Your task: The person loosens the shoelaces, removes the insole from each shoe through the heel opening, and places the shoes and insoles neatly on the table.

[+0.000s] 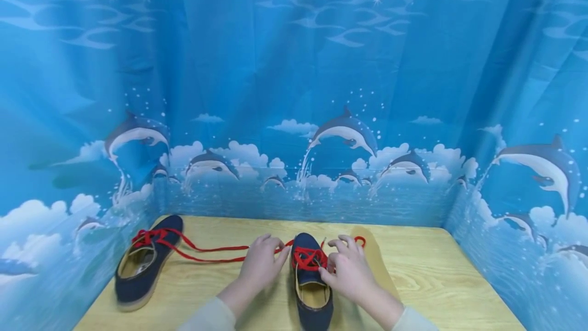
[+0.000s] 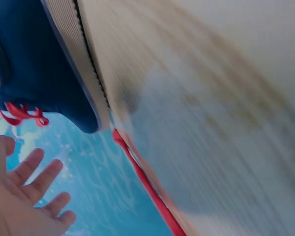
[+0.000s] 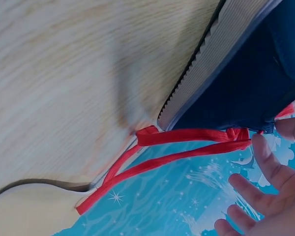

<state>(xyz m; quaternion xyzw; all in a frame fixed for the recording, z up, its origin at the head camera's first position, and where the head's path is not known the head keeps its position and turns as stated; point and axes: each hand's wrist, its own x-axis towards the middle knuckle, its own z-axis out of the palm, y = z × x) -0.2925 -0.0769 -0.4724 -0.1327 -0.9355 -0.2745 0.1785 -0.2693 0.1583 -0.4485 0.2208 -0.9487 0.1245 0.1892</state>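
A navy shoe (image 1: 309, 241) with red laces stands between both hands, its toe pointing away. My right hand (image 1: 351, 272) is at the shoe's right eyelets; thumb and index fingertip pinch the red shoelace (image 3: 191, 135) close to the shoe. Its other fingers spread apart in the right wrist view. On the shoe's left side, my left hand (image 1: 263, 260) hovers near the toe with fingers spread and nothing held, as the left wrist view shows. A red lace (image 2: 147, 179) runs past beneath that hand.
Another navy shoe (image 1: 138, 287) stands at the table's left edge, its long red laces (image 1: 216, 254) stretching right. A tan insole-shaped piece (image 1: 383, 267) lies right of the middle shoe, a red lace loop (image 1: 360, 240) over it. A blue dolphin-print curtain (image 1: 294, 65) encloses the wooden table (image 1: 441, 275).
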